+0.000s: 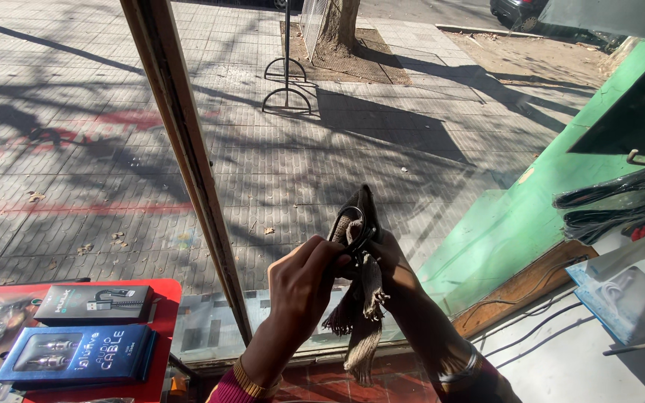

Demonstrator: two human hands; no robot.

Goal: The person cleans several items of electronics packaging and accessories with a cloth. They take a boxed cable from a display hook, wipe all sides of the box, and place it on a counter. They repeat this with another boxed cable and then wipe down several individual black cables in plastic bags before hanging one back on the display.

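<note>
At the lower left of the frame, a black cable box [95, 304] and a blue cable box [76, 354] are being displayed on a red tabletop [164, 313]. Left of centre, a slanted metal window post [188, 160] is crossing the glass. At lower centre, a tan woven strap with a dark metal ring and frayed tassels [360, 283] is being pinched by the left hand [304, 287] and gripped from behind by the right hand [391, 261]. At the right edge, black bagged cables [614, 201] are being hung.

A red shelf [166, 298] at lower left carries a dark cable box [95, 304] and a blue cable box [76, 354]. Beyond the window frame [181, 142], a metal stand [287, 82] and tree trunk [340, 26] rise from sunlit paving [61, 172]. Black packets [621, 201] hang on the green wall [516, 224].
</note>
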